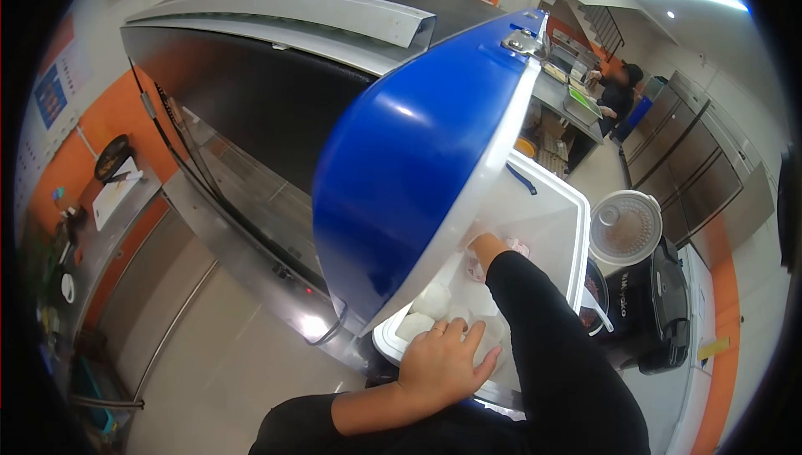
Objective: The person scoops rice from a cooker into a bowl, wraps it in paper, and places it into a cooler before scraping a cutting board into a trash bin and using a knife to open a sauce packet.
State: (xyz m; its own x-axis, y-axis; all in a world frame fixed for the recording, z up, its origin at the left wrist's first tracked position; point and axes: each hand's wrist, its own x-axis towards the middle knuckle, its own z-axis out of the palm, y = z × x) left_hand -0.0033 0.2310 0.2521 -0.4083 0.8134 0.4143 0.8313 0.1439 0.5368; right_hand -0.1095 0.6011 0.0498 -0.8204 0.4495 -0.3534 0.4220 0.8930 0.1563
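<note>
Cooler [561, 204]: white box, open, its blue lid [418, 154] raised and tilted over the interior, hiding much of it. Contents: several pale, rounded lumps [433, 300], white and doughy in look, lying close together near the front wall; what they are cannot be told for certain.

Left hand [443, 363]: rests flat on the front rim of the cooler, fingers spread and apart, lying over the nearest lumps; it clasps nothing.

Right hand [484, 248]: reaches deep inside the cooler in a black sleeve, below the lid's edge. Its fingers are mostly hidden; whether they are closed on anything cannot be told.

Rice cooker [660, 305]: black, just right of the cooler, its round lid [625, 227] standing open.

Large steel appliance [251, 112]: dark-fronted, behind and left of the cooler.

Steel surface [117, 204]: far left, against an orange wall, carrying small kitchen items.

Another person [618, 91]: in dark clothes, well apart, at a far surface in the background.
</note>
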